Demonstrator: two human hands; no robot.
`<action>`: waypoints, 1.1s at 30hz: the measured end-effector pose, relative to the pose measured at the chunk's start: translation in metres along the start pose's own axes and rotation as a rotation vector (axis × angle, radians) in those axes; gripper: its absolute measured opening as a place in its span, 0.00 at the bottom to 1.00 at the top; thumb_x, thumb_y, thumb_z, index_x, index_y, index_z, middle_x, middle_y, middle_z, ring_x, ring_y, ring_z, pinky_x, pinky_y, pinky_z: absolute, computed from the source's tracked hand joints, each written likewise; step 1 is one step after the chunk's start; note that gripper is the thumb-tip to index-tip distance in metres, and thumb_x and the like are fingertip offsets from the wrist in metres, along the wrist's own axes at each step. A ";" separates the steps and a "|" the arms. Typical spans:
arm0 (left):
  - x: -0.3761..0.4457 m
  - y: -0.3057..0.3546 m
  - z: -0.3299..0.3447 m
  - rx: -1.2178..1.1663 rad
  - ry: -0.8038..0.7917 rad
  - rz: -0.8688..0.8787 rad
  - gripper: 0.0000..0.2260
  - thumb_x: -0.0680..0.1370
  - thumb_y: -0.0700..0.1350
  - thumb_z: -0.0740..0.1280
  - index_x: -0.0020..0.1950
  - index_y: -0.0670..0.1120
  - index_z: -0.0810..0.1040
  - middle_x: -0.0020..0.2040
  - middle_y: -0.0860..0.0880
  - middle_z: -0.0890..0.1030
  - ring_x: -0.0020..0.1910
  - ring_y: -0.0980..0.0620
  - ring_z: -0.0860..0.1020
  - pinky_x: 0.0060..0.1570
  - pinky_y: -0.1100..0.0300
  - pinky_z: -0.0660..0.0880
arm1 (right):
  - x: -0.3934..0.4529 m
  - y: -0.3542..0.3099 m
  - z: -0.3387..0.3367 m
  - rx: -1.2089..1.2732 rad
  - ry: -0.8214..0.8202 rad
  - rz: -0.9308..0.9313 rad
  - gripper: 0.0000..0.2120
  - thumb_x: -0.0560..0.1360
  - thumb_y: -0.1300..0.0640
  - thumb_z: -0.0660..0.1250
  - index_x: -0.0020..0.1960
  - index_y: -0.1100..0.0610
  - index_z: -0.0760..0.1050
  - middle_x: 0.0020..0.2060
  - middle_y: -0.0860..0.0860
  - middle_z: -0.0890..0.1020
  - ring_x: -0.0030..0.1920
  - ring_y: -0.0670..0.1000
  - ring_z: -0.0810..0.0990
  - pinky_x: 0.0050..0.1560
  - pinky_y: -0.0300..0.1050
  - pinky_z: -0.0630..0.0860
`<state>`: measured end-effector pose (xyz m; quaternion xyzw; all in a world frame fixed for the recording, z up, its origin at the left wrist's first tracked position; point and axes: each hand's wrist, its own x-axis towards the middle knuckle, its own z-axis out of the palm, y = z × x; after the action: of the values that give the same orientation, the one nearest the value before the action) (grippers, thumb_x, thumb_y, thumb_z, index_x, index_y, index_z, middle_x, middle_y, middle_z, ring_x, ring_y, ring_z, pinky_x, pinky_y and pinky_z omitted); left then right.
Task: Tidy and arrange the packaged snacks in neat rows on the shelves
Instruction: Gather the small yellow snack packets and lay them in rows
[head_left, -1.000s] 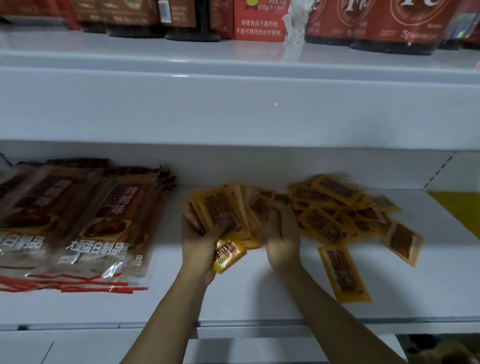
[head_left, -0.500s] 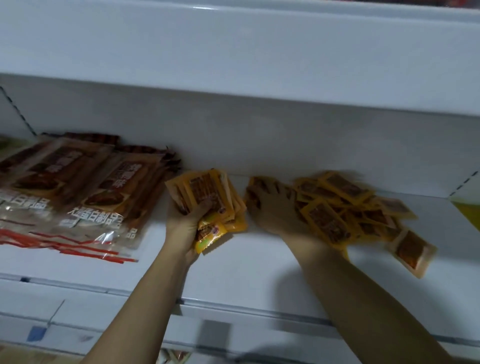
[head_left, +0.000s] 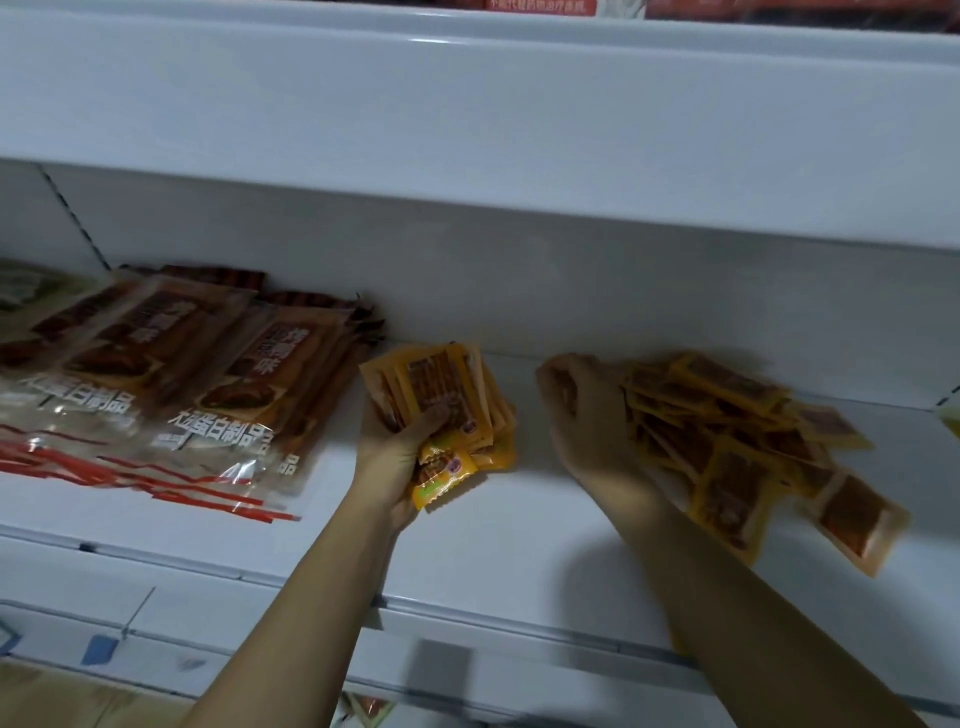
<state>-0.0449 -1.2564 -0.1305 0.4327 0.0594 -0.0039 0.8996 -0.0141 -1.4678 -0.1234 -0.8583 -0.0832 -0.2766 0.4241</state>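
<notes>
Orange sachets fill the left hand, its thumb clamped across a fanned stack held over the white shelf. One small packet juts loose under the thumb and could slip out. The right hand is blurred beside the scattered pile; I cannot tell how its fingers lie. A careless sweep may push packets off the front edge.

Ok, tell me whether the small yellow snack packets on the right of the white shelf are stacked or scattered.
Scattered. The small yellow snack packets lie overlapping at mixed angles on the white shelf, beside the right hand.
</notes>
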 end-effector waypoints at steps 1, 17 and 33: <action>0.000 0.001 0.000 0.005 0.004 -0.008 0.32 0.71 0.33 0.75 0.73 0.40 0.69 0.66 0.31 0.78 0.60 0.26 0.79 0.53 0.24 0.75 | -0.002 -0.021 0.003 0.164 -0.082 0.079 0.08 0.75 0.48 0.69 0.48 0.52 0.77 0.42 0.50 0.81 0.45 0.52 0.80 0.47 0.50 0.77; -0.001 -0.001 0.004 0.006 -0.065 -0.041 0.22 0.79 0.33 0.68 0.72 0.37 0.71 0.68 0.32 0.76 0.66 0.28 0.76 0.62 0.22 0.69 | -0.003 -0.029 0.045 0.538 -0.340 0.388 0.19 0.74 0.41 0.70 0.55 0.54 0.75 0.47 0.52 0.84 0.47 0.52 0.85 0.44 0.51 0.82; 0.002 -0.002 0.007 -0.036 0.029 -0.061 0.23 0.77 0.34 0.69 0.72 0.39 0.73 0.67 0.34 0.78 0.64 0.30 0.78 0.60 0.24 0.72 | 0.021 -0.030 0.032 0.477 -0.219 0.436 0.09 0.80 0.43 0.63 0.53 0.47 0.75 0.42 0.40 0.79 0.48 0.46 0.80 0.54 0.53 0.78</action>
<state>-0.0419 -1.2625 -0.1279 0.4142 0.0859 -0.0239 0.9058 0.0050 -1.4262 -0.1076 -0.7571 -0.0053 -0.0584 0.6506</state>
